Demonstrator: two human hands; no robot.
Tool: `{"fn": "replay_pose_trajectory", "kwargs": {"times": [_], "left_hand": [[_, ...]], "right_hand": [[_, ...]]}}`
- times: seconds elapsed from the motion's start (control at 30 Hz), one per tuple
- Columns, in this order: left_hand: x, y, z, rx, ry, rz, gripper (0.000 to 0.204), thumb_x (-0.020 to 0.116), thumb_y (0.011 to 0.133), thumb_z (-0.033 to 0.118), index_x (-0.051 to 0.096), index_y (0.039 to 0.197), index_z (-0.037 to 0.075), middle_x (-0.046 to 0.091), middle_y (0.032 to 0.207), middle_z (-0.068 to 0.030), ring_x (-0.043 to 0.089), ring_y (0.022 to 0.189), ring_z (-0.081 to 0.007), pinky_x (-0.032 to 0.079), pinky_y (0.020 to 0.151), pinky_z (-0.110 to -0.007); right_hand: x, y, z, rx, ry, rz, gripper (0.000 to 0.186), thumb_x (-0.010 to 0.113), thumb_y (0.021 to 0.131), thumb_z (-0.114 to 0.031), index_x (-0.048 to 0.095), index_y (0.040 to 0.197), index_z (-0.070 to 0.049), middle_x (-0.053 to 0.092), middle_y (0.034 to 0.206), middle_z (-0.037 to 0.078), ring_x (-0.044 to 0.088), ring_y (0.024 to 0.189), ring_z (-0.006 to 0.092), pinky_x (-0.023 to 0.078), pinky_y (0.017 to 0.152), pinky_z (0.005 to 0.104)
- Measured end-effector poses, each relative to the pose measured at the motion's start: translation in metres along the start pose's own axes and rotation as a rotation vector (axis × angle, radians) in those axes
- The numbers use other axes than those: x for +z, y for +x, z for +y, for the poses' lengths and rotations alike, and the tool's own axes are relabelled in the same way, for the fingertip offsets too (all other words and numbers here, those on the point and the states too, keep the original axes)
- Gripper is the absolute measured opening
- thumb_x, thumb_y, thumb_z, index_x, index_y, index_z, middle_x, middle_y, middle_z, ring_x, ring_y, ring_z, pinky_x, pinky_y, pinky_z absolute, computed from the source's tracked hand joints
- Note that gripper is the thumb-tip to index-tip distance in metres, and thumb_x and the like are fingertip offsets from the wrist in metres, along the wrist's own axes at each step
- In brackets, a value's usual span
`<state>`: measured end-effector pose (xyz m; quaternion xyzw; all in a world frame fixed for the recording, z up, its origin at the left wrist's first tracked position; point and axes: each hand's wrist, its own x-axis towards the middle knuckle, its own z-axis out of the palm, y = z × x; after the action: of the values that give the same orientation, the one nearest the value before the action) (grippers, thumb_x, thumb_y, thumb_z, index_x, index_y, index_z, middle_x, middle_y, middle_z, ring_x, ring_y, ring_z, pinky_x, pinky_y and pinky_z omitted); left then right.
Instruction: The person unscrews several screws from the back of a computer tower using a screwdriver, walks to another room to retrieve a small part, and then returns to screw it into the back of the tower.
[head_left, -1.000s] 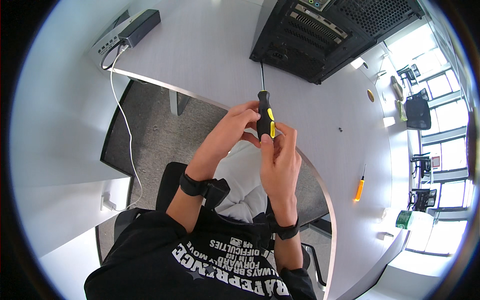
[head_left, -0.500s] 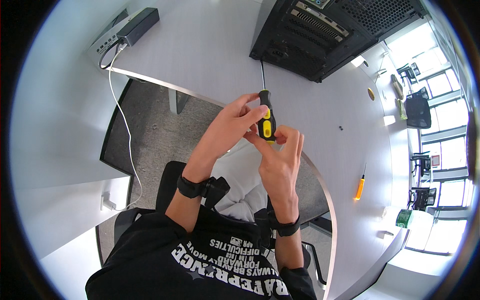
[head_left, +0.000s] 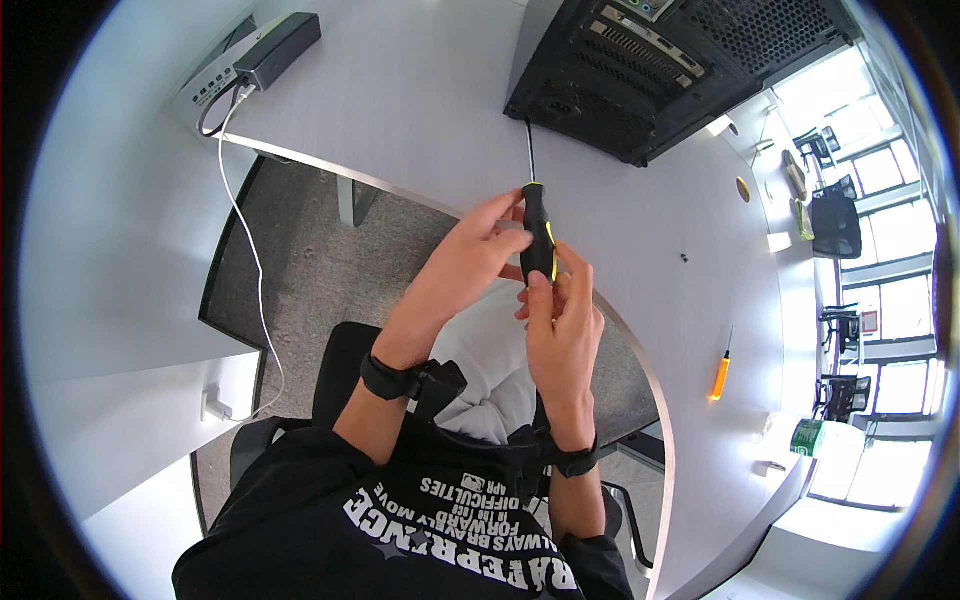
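Both of my hands are on a black and yellow screwdriver (head_left: 539, 228). My left hand (head_left: 478, 248) closes round the upper part of its handle, near the shaft. The fingers of my right hand (head_left: 563, 318) grip the butt end, thumb on top. The thin metal shaft points away from me, and its tip reaches the lower corner of a black computer case (head_left: 590, 110); whether it sits in a screw there is too small to tell. The case shows its rear side, with slots and mesh.
An orange screwdriver (head_left: 720, 376) lies on the table (head_left: 640, 225) to the right, with small dark bits (head_left: 684, 258) nearer the case. At the far left stands a black power adapter (head_left: 279, 50) with a white cable (head_left: 250, 235) hanging off the table edge. A green-labelled bottle (head_left: 808, 437) is at the right.
The screwdriver handle has turned about its length, so its yellow patches now face right. My right thumb has moved onto the top of the butt end.
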<state>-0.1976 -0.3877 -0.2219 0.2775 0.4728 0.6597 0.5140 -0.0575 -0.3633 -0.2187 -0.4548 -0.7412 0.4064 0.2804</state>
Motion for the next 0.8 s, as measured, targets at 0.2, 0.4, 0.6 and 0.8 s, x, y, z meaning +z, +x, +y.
{"fn": "replay_pose_trajectory", "kwargs": {"times": [0.2, 0.4, 0.6, 0.8], "left_hand": [[-0.014, 0.009, -0.012, 0.041, 0.343, -0.001, 0.036, 0.056, 0.1, 0.029, 0.058, 0.122, 0.001, 0.059, 0.092, -0.0008, 0.055, 0.085, -0.0075, 0.047, 0.064, -0.024], [-0.011, 0.008, -0.009, -0.015, 0.308, -0.032, 0.033, 0.056, 0.1, 0.03, 0.06, 0.111, -0.001, 0.059, 0.081, 0.0008, 0.055, 0.072, -0.0061, 0.046, 0.063, -0.023], [-0.013, 0.007, -0.009, -0.024, 0.08, -0.064, 0.041, 0.052, 0.1, 0.022, 0.053, 0.131, -0.005, 0.063, 0.094, -0.0025, 0.062, 0.084, -0.0103, 0.053, 0.077, -0.026], [-0.007, 0.004, -0.008, -0.077, -0.099, -0.05, 0.045, 0.049, 0.098, 0.018, 0.049, 0.136, -0.005, 0.064, 0.103, -0.0054, 0.064, 0.093, -0.0138, 0.054, 0.087, -0.03]], "right_hand": [[0.01, 0.0, 0.0, -0.394, -0.35, 0.132, 0.049, 0.072, 0.085, -0.01, 0.055, 0.131, -0.004, 0.057, 0.086, 0.01, 0.06, 0.073, 0.0243, 0.05, 0.062, 0.0357], [0.01, 0.001, 0.003, -0.415, -0.363, 0.158, 0.059, 0.076, 0.079, -0.007, 0.052, 0.133, -0.005, 0.053, 0.095, 0.011, 0.059, 0.079, 0.0261, 0.049, 0.063, 0.0352], [0.0, 0.0, -0.002, -0.263, -0.172, 0.109, 0.052, 0.072, 0.085, -0.013, 0.051, 0.132, -0.005, 0.06, 0.086, 0.009, 0.061, 0.068, 0.0198, 0.047, 0.055, 0.0309], [0.0, 0.001, -0.003, -0.223, -0.16, 0.084, 0.047, 0.071, 0.089, -0.018, 0.054, 0.13, -0.004, 0.064, 0.076, 0.009, 0.06, 0.054, 0.0171, 0.047, 0.05, 0.0298]]}}
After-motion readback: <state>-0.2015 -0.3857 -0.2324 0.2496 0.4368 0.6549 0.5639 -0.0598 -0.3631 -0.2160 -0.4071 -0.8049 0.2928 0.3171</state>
